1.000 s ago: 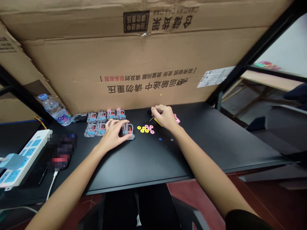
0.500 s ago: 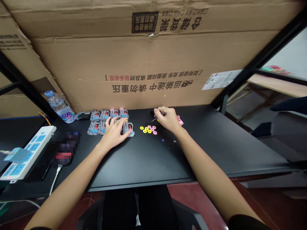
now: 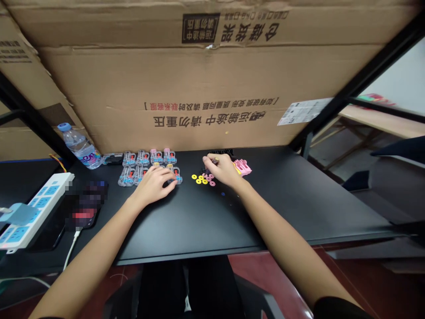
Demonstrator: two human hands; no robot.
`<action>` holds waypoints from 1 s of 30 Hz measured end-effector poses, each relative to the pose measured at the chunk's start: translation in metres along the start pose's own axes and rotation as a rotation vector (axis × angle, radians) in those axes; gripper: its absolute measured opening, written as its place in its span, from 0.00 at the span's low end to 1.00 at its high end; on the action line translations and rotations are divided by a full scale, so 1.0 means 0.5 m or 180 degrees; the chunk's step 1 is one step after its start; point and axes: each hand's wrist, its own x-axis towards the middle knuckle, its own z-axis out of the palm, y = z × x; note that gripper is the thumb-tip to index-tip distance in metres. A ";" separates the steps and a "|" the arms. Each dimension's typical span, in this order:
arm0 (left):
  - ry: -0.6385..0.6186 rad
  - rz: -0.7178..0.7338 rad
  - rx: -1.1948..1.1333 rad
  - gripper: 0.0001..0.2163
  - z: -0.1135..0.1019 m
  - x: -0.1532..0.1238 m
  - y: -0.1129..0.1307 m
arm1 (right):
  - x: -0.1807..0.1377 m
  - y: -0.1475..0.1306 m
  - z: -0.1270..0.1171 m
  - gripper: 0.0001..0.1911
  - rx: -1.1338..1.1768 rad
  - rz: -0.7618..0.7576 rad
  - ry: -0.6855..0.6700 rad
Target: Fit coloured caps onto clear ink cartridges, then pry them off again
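My left hand (image 3: 156, 182) rests over the front row of small clear plastic casings, its fingers bent and slightly apart. Its thumb and index finger lie at the edge of the rightmost clear casing (image 3: 178, 176), which has red and blue parts inside. Fingers of my right hand (image 3: 223, 170) are closed round a slim, dark, pointed tool (image 3: 215, 161), whose tip points down at the small rings. Yellow rings (image 3: 198, 181) and pink rings (image 3: 212, 183) lie loose below that hand, with some black rings (image 3: 202, 170) behind. Pink plastic parts (image 3: 244, 167) sit partly behind my right wrist.
More clear casings (image 3: 129, 158) stand in rows at the left, near a water bottle (image 3: 81, 148). A white power strip (image 3: 40, 208) and a phone (image 3: 88, 206) with a cable lie at the far left. Cardboard (image 3: 186, 79) walls off the black table's (image 3: 206, 226) back.
My right hand has moved left with the tool, over the rings, uncovering more of the pink and black parts behind. My left hand's fingers have curled in and drawn slightly nearer.
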 end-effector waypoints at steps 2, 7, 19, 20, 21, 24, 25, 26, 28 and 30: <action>0.0020 -0.0034 0.0055 0.10 0.001 0.000 -0.004 | 0.000 0.007 0.007 0.25 0.0005 -0.0023 -0.0073; -0.0027 -0.0048 0.0134 0.08 0.005 0.001 -0.008 | -0.002 0.026 0.015 0.23 0.0015 -0.0017 -0.0048; 0.1046 -0.0635 -0.0045 0.20 -0.014 0.000 -0.023 | 0.000 0.020 0.003 0.21 0.0111 0.0134 -0.0094; 0.1057 -0.0674 -0.0137 0.22 -0.012 -0.001 -0.023 | -0.001 0.017 0.004 0.21 0.0111 0.0145 -0.0165; 0.1044 -0.0689 -0.0224 0.24 -0.008 -0.002 -0.020 | -0.001 0.015 0.005 0.21 0.0106 0.0147 -0.0216; 0.0876 -0.0587 -0.0364 0.25 0.003 -0.005 -0.009 | -0.002 0.017 0.009 0.21 0.0093 0.0126 -0.0220; 0.0797 -0.0520 -0.0367 0.26 0.005 -0.005 -0.006 | -0.002 0.019 0.009 0.21 0.0094 0.0122 -0.0188; 0.0715 -0.0453 -0.0363 0.26 0.008 -0.006 -0.003 | -0.002 0.021 0.009 0.21 0.0102 0.0123 -0.0147; 0.0552 -0.0340 -0.0349 0.26 0.011 -0.007 -0.002 | -0.003 0.021 0.008 0.21 0.0160 0.0130 -0.0052; 0.0406 -0.0269 -0.0340 0.25 0.013 -0.008 -0.004 | -0.004 0.017 0.008 0.21 0.0239 0.0102 0.0017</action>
